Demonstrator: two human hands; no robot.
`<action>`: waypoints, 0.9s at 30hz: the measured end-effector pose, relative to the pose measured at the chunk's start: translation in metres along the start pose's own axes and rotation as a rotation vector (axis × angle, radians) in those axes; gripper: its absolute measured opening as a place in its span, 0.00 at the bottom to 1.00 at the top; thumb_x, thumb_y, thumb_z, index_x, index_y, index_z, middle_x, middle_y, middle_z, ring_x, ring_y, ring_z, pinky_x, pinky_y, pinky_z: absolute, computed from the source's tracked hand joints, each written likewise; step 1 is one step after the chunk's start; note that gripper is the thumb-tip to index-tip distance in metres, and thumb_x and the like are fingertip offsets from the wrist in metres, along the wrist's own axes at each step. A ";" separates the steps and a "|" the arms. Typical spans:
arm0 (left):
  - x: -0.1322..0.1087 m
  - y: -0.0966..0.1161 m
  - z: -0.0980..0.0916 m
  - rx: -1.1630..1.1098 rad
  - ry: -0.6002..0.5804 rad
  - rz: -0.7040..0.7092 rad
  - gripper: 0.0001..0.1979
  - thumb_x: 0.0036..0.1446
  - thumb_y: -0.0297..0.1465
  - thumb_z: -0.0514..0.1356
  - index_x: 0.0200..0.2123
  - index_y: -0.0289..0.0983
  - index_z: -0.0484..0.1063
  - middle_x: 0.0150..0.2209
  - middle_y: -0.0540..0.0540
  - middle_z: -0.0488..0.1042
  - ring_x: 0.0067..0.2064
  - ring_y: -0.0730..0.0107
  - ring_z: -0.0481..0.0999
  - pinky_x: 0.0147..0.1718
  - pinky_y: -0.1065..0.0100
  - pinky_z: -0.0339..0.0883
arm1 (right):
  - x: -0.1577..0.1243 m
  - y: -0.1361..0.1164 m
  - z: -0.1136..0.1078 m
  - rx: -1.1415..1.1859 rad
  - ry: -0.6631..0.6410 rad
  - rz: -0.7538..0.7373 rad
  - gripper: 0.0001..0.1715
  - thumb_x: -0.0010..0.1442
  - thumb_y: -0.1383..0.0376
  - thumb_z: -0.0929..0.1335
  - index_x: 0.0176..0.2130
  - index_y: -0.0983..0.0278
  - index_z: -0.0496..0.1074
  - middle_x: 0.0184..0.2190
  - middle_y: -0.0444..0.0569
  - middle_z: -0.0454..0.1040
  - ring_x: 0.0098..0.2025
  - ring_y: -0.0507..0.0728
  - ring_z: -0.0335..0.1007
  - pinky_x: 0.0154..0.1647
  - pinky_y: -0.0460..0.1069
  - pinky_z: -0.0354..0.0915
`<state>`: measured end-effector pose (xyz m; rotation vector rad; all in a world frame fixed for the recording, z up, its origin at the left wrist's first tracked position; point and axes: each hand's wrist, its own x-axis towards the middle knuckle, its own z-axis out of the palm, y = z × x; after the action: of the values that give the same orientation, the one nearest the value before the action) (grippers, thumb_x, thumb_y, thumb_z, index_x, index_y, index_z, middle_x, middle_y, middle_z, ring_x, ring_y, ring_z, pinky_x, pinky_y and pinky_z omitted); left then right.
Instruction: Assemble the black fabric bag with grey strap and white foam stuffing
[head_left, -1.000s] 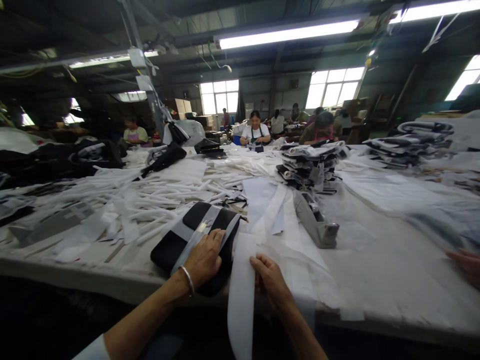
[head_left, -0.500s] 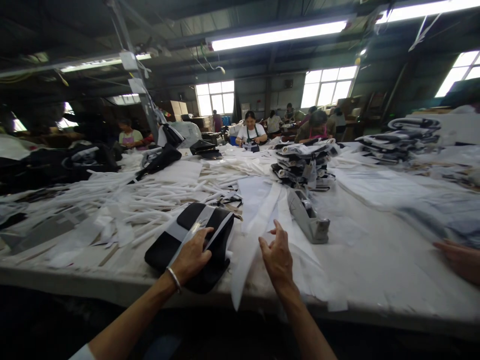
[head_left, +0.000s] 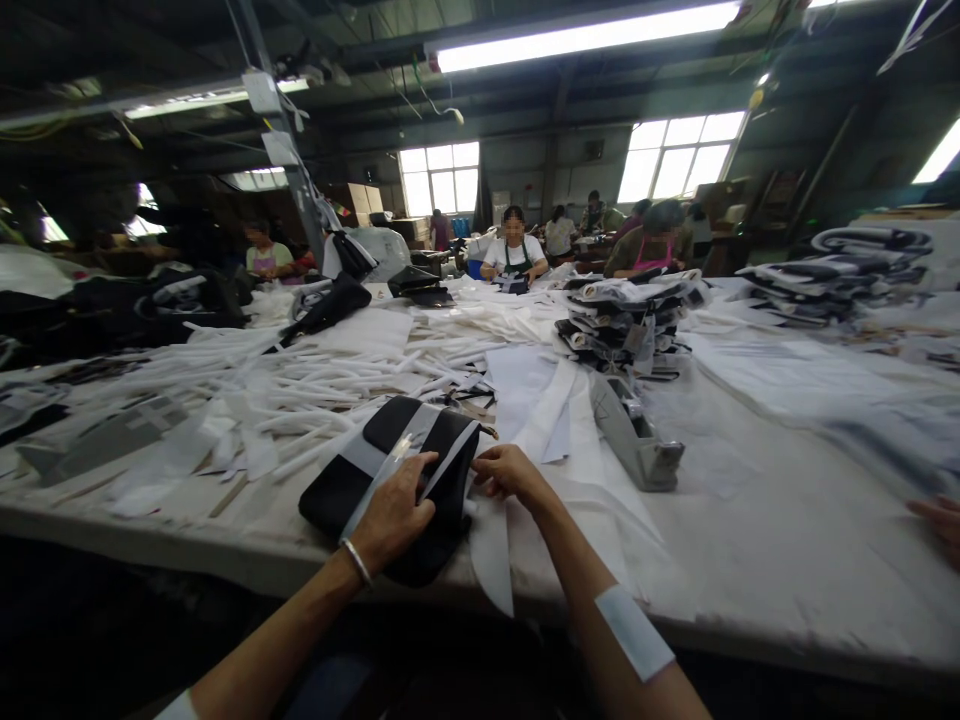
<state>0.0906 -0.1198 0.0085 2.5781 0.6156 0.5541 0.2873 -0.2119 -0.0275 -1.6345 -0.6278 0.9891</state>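
A black bag [head_left: 341, 500] with a grey band lies at the table's front edge, clear film across its top. Resting on that film is my left hand [head_left: 397, 505], its index finger stretched out and its thumb apart. My right hand [head_left: 514, 472] is at the bag's right edge, close to the small zip end. Its fingers are curled together in a pinch; what they hold, if anything, is hidden. White sheet strips [head_left: 491, 555] lie under and beside the bag. A grey tape dispenser [head_left: 637, 440] stands to the right of my right hand.
White rolled strips [head_left: 315, 385] spread across the left of the table. Behind the dispenser stands a stack of wrapped black pieces [head_left: 626, 325]; another stack [head_left: 832, 275] is farther right. Another person's hand [head_left: 941, 525] shows at the right edge. Several people work farther back.
My right hand has moved left from over the white strips to the bag's edge, and its fingers have closed. My left hand stays on the bag. The view has shifted slightly.
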 end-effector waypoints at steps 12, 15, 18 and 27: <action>-0.013 -0.013 0.014 -0.096 0.124 0.023 0.28 0.45 0.21 0.54 0.53 0.38 0.66 0.57 0.41 0.70 0.47 0.60 0.75 0.52 0.56 0.69 | -0.005 0.007 0.008 0.353 -0.284 0.073 0.19 0.49 0.58 0.75 0.37 0.68 0.74 0.30 0.46 0.75 0.21 0.47 0.68 0.17 0.40 0.60; -0.015 -0.016 0.016 -0.162 0.139 0.010 0.28 0.45 0.21 0.54 0.52 0.39 0.67 0.57 0.42 0.70 0.48 0.61 0.75 0.51 0.56 0.70 | -0.011 0.013 0.009 0.389 -0.364 0.081 0.21 0.46 0.58 0.77 0.35 0.68 0.73 0.27 0.44 0.73 0.20 0.46 0.67 0.17 0.40 0.60; -0.015 -0.018 0.017 -0.219 0.154 0.003 0.28 0.45 0.20 0.55 0.52 0.40 0.67 0.57 0.42 0.70 0.42 0.65 0.76 0.49 0.57 0.71 | -0.012 0.016 0.009 0.384 -0.423 0.101 0.23 0.41 0.58 0.79 0.32 0.68 0.72 0.22 0.41 0.70 0.19 0.47 0.65 0.17 0.41 0.60; -0.015 -0.019 0.018 -0.277 0.151 -0.017 0.28 0.45 0.20 0.56 0.52 0.39 0.68 0.58 0.43 0.69 0.34 0.70 0.75 0.46 0.59 0.72 | -0.005 0.010 0.015 0.266 -0.419 0.133 0.26 0.38 0.57 0.80 0.34 0.68 0.73 0.19 0.38 0.67 0.17 0.45 0.59 0.14 0.39 0.53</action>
<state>0.0803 -0.1179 -0.0203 2.2845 0.5658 0.7753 0.2708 -0.2110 -0.0366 -1.2539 -0.6370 1.4677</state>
